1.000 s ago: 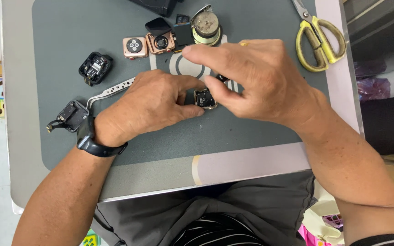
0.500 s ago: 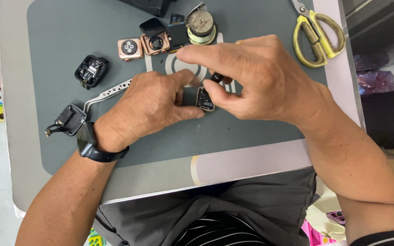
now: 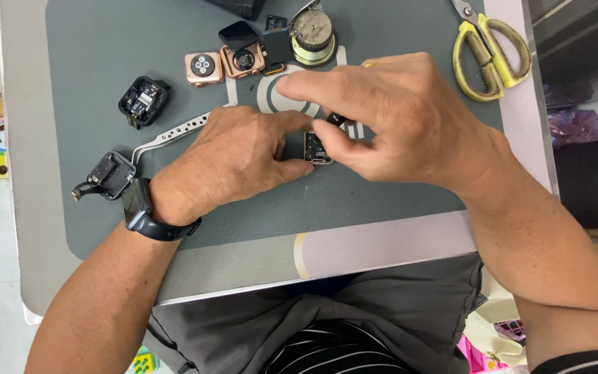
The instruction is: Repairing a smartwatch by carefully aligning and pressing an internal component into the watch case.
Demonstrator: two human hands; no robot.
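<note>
Both hands pinching small watch case over grey mat

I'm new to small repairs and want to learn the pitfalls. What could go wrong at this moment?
1. The small watch case is pinched only between fingertips of the left hand and right hand; a slip could probably send it skidding across the grey mat.
2. The metal tweezers lie right beside the left hand, so a sideways move might knock them.
3. The opened watch parts sit close behind the hands and could be nudged.
</note>
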